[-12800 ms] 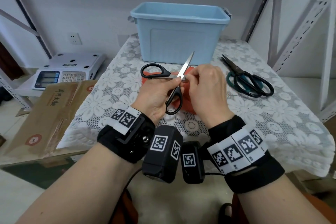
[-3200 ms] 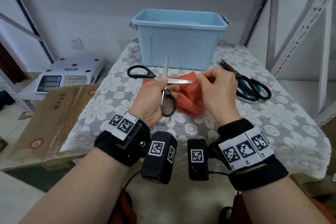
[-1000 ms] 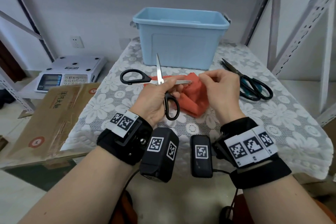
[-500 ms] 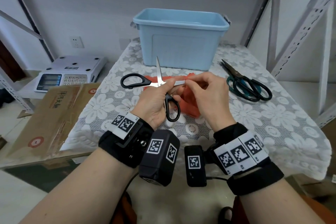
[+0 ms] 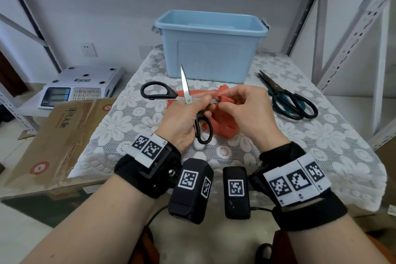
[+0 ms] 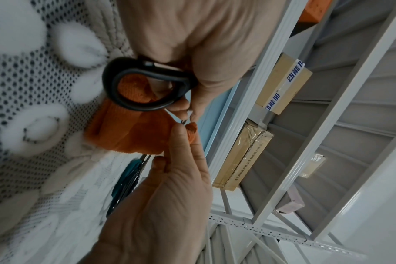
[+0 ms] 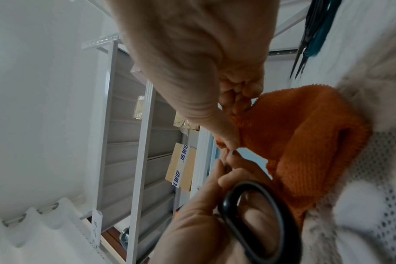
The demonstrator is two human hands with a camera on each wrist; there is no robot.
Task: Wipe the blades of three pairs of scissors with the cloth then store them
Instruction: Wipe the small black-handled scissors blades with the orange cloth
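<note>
My left hand [image 5: 199, 107] grips black-handled scissors [image 5: 157, 91] near the pivot, blades spread wide. One blade points away towards the bin; the other points right. My right hand [image 5: 222, 103] pinches the orange cloth [image 5: 222, 123] around that right-pointing blade. The rest of the cloth hangs onto the lace-covered table [image 5: 321, 135]. In the left wrist view the black scissors' handle loop [image 6: 115, 96] sits over the cloth [image 6: 129, 135]. In the right wrist view my thumb and fingers pinch the cloth [image 7: 305, 142] beside the handle loop [image 7: 228, 210].
A light blue bin [image 5: 211, 53] stands open at the back of the table. Two more pairs of scissors [image 5: 289, 100], black and teal-handled, lie stacked at the right. A white scale [image 5: 79, 85] and a cardboard box [image 5: 57, 135] sit left of the table. Shelf uprights stand at the right.
Over the last second my right hand slid the cloth left along the blade, from its tip towards the pivot. My left hand keeps the scissors spread in about the same place.
</note>
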